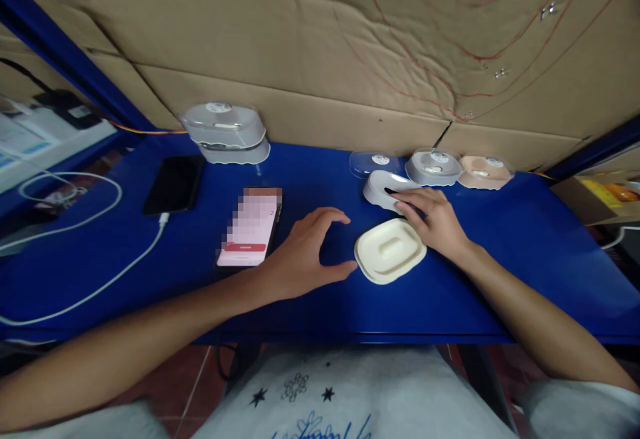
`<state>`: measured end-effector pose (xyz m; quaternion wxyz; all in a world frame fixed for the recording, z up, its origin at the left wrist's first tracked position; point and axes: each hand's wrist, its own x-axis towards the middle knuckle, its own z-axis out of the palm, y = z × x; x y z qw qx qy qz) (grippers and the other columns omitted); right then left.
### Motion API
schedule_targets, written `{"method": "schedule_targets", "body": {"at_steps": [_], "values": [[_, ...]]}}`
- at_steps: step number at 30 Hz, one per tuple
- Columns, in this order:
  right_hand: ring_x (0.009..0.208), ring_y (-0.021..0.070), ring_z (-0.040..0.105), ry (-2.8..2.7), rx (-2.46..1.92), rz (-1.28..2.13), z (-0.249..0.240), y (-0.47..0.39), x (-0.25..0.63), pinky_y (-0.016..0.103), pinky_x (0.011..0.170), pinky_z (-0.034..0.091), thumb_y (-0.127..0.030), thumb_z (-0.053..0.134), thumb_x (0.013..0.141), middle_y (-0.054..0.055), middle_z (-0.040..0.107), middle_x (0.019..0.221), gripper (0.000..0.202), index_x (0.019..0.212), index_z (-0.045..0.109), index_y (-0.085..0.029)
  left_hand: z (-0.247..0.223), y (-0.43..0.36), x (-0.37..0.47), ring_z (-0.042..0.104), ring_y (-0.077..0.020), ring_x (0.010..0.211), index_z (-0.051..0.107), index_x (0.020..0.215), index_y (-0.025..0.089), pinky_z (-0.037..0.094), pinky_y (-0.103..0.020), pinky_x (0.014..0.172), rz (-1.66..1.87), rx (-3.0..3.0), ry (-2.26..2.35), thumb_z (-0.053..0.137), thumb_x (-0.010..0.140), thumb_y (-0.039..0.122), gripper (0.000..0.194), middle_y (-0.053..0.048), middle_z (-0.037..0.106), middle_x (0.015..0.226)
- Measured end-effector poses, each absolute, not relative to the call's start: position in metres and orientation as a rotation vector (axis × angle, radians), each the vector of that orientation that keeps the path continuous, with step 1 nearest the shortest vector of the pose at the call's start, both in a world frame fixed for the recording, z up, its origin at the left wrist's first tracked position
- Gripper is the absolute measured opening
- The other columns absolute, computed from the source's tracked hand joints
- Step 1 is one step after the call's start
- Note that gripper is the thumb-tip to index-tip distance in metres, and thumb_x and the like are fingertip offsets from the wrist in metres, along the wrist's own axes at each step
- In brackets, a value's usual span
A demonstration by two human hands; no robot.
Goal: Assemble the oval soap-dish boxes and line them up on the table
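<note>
A cream rounded lid-like piece with a raised bar (390,250) lies on the blue table (320,319). My left hand (317,249) is open beside its left edge, with thumb and fingers spread in a C shape and nothing between them. Behind the cream piece, my right hand (435,216) pinches the right end of a light grey oval piece with a dark slot (379,189). A clear plastic cover (367,164) with a round sticker sits just behind that grey piece.
A grey covered container (434,167) and a peach one (485,171) stand at the back right. Stacked grey containers (225,132) are at the back left. A lit phone (253,226) and a dark phone (174,184) with a white cable (135,246) lie left.
</note>
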<state>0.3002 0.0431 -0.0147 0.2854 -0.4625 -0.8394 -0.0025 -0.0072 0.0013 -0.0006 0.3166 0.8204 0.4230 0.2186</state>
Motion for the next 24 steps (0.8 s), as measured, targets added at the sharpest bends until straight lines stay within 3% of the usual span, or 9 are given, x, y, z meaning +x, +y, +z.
{"method": "schedule_targets", "body": {"at_steps": [3,5,13,16,20,22,24], "values": [[0.11,0.03,0.075,-2.197,-1.202,0.014,-0.015,0.035,0.292,0.047,0.09,0.053,-0.038,0.059,0.108,0.009,0.082,0.117,0.027,0.121,0.079,-0.025,-0.005,0.0,-0.004,0.031,-0.0449,0.159,0.031,0.163,0.019,0.025,-0.067,0.127,0.454,2.269,1.139,0.082,0.077,0.07,0.112,-0.025,0.035,0.17],[0.109,0.0295,0.075,-2.195,-1.17,0.025,-0.015,0.029,0.283,0.046,0.089,0.052,-0.04,0.057,0.108,0.008,0.082,0.117,0.028,0.121,0.079,-0.027,-0.011,0.0,0.001,0.024,-0.0478,0.161,0.024,0.167,0.017,0.018,-0.072,0.127,0.393,2.338,1.154,0.082,0.073,0.077,0.125,-0.028,0.028,0.173],[0.103,0.0273,0.073,-1.898,-1.196,0.126,-0.019,0.013,0.247,0.047,0.092,0.051,-0.04,0.057,0.109,0.005,0.081,0.111,0.024,0.115,0.077,-0.029,-0.017,-0.01,0.017,0.033,-0.0536,0.154,0.048,0.153,0.014,0.013,-0.079,0.125,0.386,2.413,1.113,0.087,0.063,0.078,0.118,-0.029,0.041,0.164],[0.099,0.0257,0.072,-1.867,-1.224,0.117,-0.019,0.013,0.243,0.046,0.093,0.047,-0.04,0.055,0.11,0.004,0.081,0.106,0.025,0.112,0.077,-0.029,-0.014,-0.013,0.013,0.042,-0.0495,0.15,0.054,0.144,0.015,0.014,-0.076,0.126,0.382,2.44,1.093,0.086,0.071,0.066,0.095,-0.026,0.05,0.156],[0.096,0.026,0.071,-1.859,-1.225,0.166,-0.018,0.015,0.251,0.046,0.091,0.048,-0.044,0.053,0.11,0.004,0.081,0.104,0.028,0.11,0.077,-0.029,-0.011,-0.005,0.003,0.048,-0.0418,0.147,0.053,0.144,0.016,0.021,-0.07,0.125,0.464,2.496,1.233,0.07,0.089,0.042,0.064,-0.022,0.056,0.151],[0.098,0.0261,0.071,-1.902,-1.2,0.183,-0.019,0.016,0.256,0.046,0.093,0.047,-0.043,0.054,0.11,0.004,0.081,0.107,0.027,0.112,0.077,-0.03,-0.012,0.001,-0.001,0.045,-0.0429,0.149,0.048,0.148,0.014,0.02,-0.071,0.125,0.452,2.505,1.294,0.068,0.092,0.045,0.067,-0.025,0.053,0.155],[0.1,0.026,0.072,-1.966,-1.151,0.186,-0.02,0.015,0.259,0.047,0.095,0.046,-0.041,0.055,0.11,0.003,0.081,0.109,0.024,0.113,0.076,-0.03,-0.015,0.006,-0.003,0.042,-0.0458,0.15,0.043,0.152,0.012,0.02,-0.072,0.124,0.412,2.481,1.303,0.072,0.088,0.059,0.084,-0.027,0.049,0.158]]}}
